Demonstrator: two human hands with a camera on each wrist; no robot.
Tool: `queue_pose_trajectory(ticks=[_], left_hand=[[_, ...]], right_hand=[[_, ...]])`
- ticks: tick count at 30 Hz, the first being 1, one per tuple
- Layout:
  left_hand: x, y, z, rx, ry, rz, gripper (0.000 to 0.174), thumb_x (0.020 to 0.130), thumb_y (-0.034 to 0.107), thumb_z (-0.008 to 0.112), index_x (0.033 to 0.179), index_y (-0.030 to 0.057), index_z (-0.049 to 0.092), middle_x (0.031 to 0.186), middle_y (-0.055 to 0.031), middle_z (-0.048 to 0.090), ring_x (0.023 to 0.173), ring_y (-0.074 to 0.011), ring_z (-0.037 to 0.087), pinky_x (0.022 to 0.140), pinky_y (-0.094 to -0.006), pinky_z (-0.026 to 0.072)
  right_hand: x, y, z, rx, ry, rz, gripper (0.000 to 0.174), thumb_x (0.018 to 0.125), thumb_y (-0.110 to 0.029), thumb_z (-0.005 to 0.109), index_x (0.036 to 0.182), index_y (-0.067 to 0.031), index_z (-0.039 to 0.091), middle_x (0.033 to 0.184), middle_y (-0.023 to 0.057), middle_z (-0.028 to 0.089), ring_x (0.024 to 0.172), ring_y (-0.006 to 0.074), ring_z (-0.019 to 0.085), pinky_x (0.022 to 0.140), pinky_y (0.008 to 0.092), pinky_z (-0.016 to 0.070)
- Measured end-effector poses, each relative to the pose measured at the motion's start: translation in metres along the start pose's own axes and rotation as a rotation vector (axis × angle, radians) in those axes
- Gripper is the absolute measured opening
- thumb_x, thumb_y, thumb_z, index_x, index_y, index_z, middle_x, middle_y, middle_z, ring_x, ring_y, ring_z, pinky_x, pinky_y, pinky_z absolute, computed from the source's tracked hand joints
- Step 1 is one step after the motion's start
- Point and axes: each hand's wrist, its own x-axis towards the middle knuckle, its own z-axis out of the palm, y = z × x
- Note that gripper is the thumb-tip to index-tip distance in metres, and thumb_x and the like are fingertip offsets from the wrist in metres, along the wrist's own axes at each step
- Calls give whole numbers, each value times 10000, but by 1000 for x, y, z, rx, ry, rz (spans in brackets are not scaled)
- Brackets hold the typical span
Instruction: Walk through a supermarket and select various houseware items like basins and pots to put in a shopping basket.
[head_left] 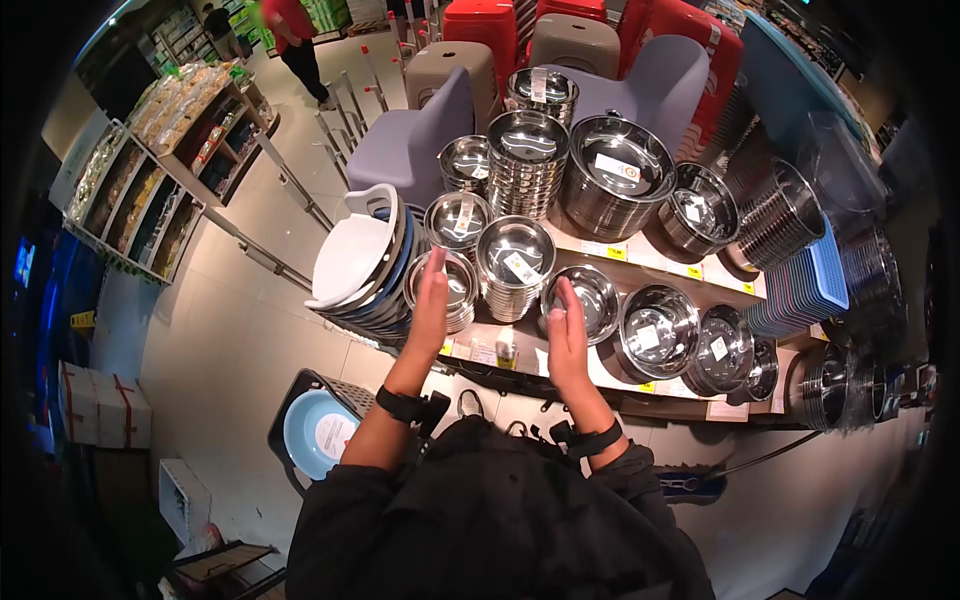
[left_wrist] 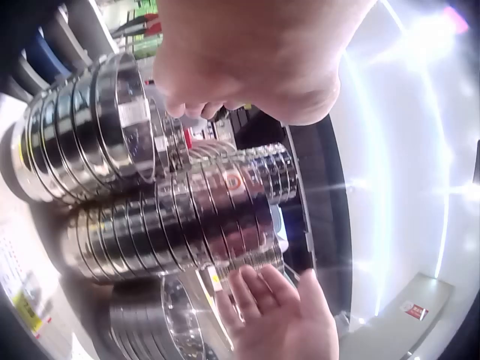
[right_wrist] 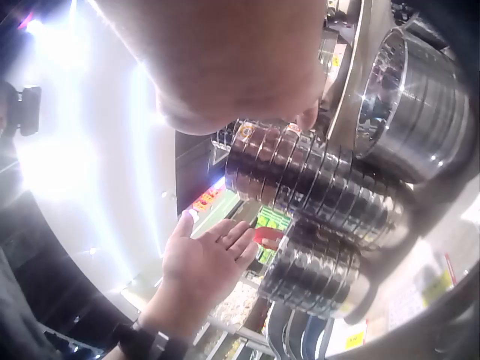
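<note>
Both hands are held up in front of a shop display of shiny steel basins, palms turned toward each other, with a wide gap between them and nothing held. In the head view the left hand (head_left: 430, 308) has straight fingers and overlaps a small stack of basins (head_left: 456, 282). The right hand (head_left: 568, 338), also straight-fingered, overlaps another basin (head_left: 597, 300). Between them stands a taller stack of basins (head_left: 516, 262) with a white label inside. The left wrist view shows the right hand (left_wrist: 281, 319) with its palm and spread fingers; the right wrist view shows the left hand (right_wrist: 201, 262) likewise.
Larger basin stacks (head_left: 617, 170) fill the upper shelf, with yellow price tags along its edge. White and blue plastic items (head_left: 355, 245) are stacked at left. A black shopping basket (head_left: 290, 400) holding a light blue basin (head_left: 318, 432) stands on the floor. Purple chairs (head_left: 420, 140) stand behind.
</note>
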Motion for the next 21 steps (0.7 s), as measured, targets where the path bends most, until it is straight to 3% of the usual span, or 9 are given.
queue_pose_trajectory(ticks=[2, 4, 7, 11, 13, 14, 15, 17, 21], left_hand=[[-12, -7, -28, -11, 80, 4, 686, 1015, 467, 288, 1489, -8, 144, 1536, -190, 210, 1436, -268, 183, 1163, -376, 124], [-25, -8, -51, -17, 210, -107, 722, 1002, 519, 269, 1496, 11, 130, 1551, -163, 183, 1445, -251, 157, 1167, -385, 103], [-36, -33, -78, -25, 282, -231, 762, 985, 570, 260, 1504, 34, 106, 1570, -133, 138, 1456, -227, 114, 1170, -394, 75], [-30, -70, -86, -86, 178, -410, 789, 967, 613, 246, 1512, 65, 85, 1584, -96, 99, 1463, -211, 65, 1168, -403, 52], [-18, -80, -78, -304, -4, -294, 702, 997, 552, 230, 1485, 47, 225, 1527, -91, 280, 1409, -197, 247, 1157, -347, 151], [-13, -87, -78, -380, 27, -395, 733, 1004, 536, 238, 1504, 21, 91, 1566, -109, 153, 1438, -207, 147, 1160, -320, 111], [-8, -88, -74, -335, 88, -418, 700, 998, 555, 230, 1443, 22, 314, 1478, -87, 362, 1355, -202, 340, 1135, -342, 217], [1, -98, -81, -399, -22, -467, 743, 999, 553, 238, 1502, 19, 119, 1546, -112, 202, 1411, -207, 217, 1153, -322, 148], [8, -103, -84, -478, -79, -498, 744, 997, 560, 233, 1502, 24, 128, 1540, -109, 216, 1406, -204, 226, 1150, -327, 159]], right_hand=[[-22, 3, 1, 105, -59, 48, 500, 991, -204, 389, 1406, 66, 320, 1413, 213, 386, 1323, 300, 376, 1105, 365, 263], [-33, -1, 10, 146, -121, 71, 473, 995, -186, 391, 1397, 57, 345, 1385, 205, 426, 1290, 290, 424, 1087, 362, 297], [-38, 23, 38, 148, -245, 159, 527, 1013, -258, 389, 1433, 46, 293, 1466, 219, 341, 1375, 298, 315, 1127, 352, 221], [-35, 35, 71, 200, -385, 293, 603, 1016, -321, 378, 1478, 18, 189, 1523, 213, 238, 1428, 292, 208, 1145, 337, 170], [-36, 36, 83, 217, -372, 349, 622, 1015, -338, 375, 1481, 20, 170, 1529, 213, 220, 1432, 288, 193, 1146, 335, 163], [-34, 36, 89, 238, -370, 395, 641, 1014, -355, 373, 1484, 21, 152, 1536, 212, 202, 1437, 284, 177, 1148, 333, 156], [-30, 34, 94, 232, -354, 401, 641, 1014, -355, 373, 1484, 21, 152, 1536, 212, 202, 1437, 284, 177, 1148, 333, 156], [-30, 27, 99, 274, -312, 505, 672, 1014, -378, 365, 1485, 32, 116, 1542, 216, 176, 1440, 279, 160, 1150, 332, 148], [-23, 20, 106, 213, -280, 553, 706, 1018, -440, 318, 1492, 25, 80, 1550, 181, 164, 1436, 246, 155, 1147, 319, 136]])
